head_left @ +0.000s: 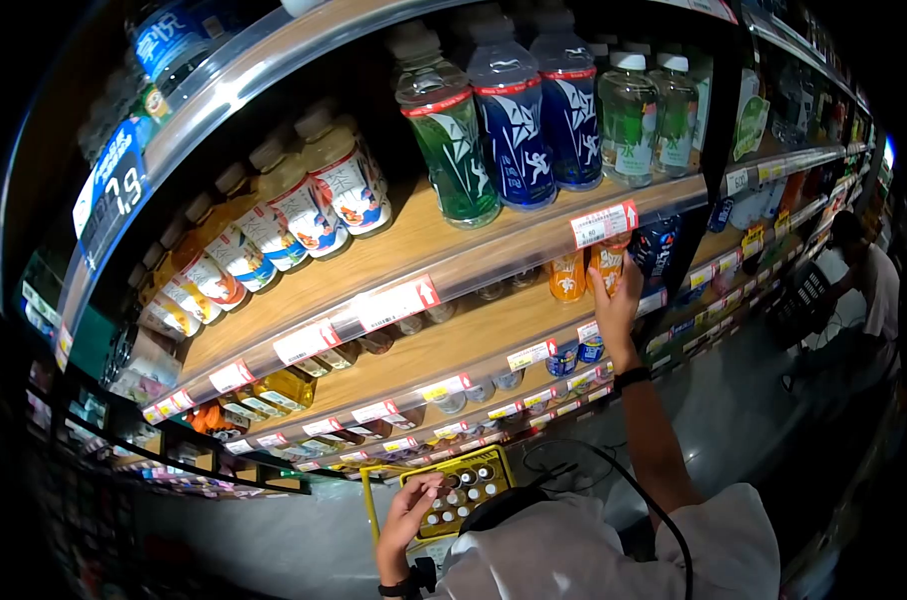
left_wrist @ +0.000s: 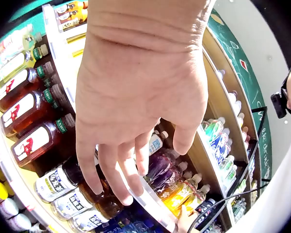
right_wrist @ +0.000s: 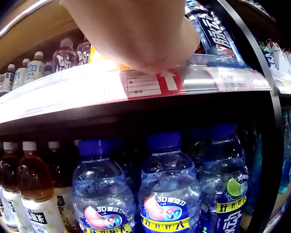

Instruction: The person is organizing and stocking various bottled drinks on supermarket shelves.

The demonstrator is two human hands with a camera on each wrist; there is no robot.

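My right hand (head_left: pixel 617 302) reaches onto the second shelf and grips an orange drink bottle (head_left: pixel 608 262), thumb on its left side and fingers on its right. A matching orange bottle (head_left: pixel 567 278) stands just left of it. From the right wrist view, the heel of the hand covers the grip, above a price tag (right_wrist: pixel 143 83) on the shelf edge. My left hand (head_left: pixel 410 508) hangs low beside a yellow basket (head_left: pixel 509 462) full of white-capped bottles. Its fingers (left_wrist: pixel 117 179) droop loosely and hold nothing in the left wrist view.
On the shelf above stand a green-labelled bottle (head_left: pixel 450 160), blue ones (head_left: pixel 514 130) and clear ones (head_left: pixel 629 115). Blue-capped water bottles (right_wrist: pixel 169 189) fill the shelf under my right hand. A black cable (head_left: pixel 664 520) loops past my arm. Another person (head_left: pixel 874 280) is in the aisle at right.
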